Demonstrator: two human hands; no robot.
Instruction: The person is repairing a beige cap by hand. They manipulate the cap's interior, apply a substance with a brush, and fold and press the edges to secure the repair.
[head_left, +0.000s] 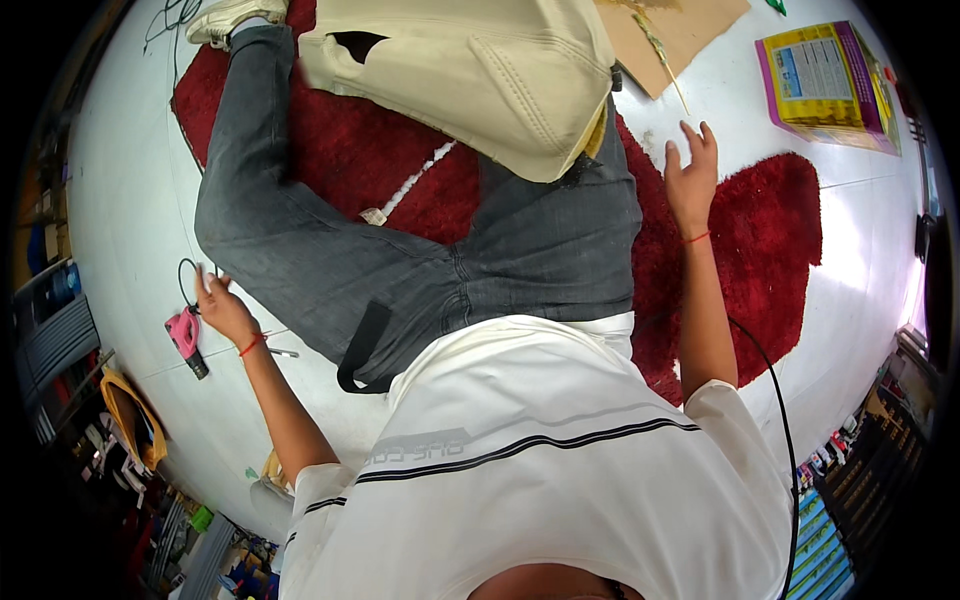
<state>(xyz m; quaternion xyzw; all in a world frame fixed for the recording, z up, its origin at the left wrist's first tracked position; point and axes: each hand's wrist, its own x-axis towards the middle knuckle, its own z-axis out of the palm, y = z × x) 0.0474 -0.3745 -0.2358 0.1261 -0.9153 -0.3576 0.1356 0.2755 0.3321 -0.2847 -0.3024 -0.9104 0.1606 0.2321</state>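
Note:
I sit on a dark red shaggy rug (770, 230) on a white floor, one leg in grey jeans (300, 250) stretched out to the left. My left hand (224, 308) rests on the floor beside my thigh, fingers apart, touching a thin black cord next to a pink glue gun (186, 338). Out at the rug's far edge, my right hand (690, 175) lies flat with fingers spread and nothing in it. A thin yellowish stick (668, 66) lies just beyond its fingertips. A cream fabric bag (470, 70) sits over my knees.
A brown cardboard sheet (690, 30) lies at the top, and a colourful yellow and purple box (825, 85) at the top right. Shelves and cluttered items line the left and lower edges. A black cable (780, 420) runs along my right side.

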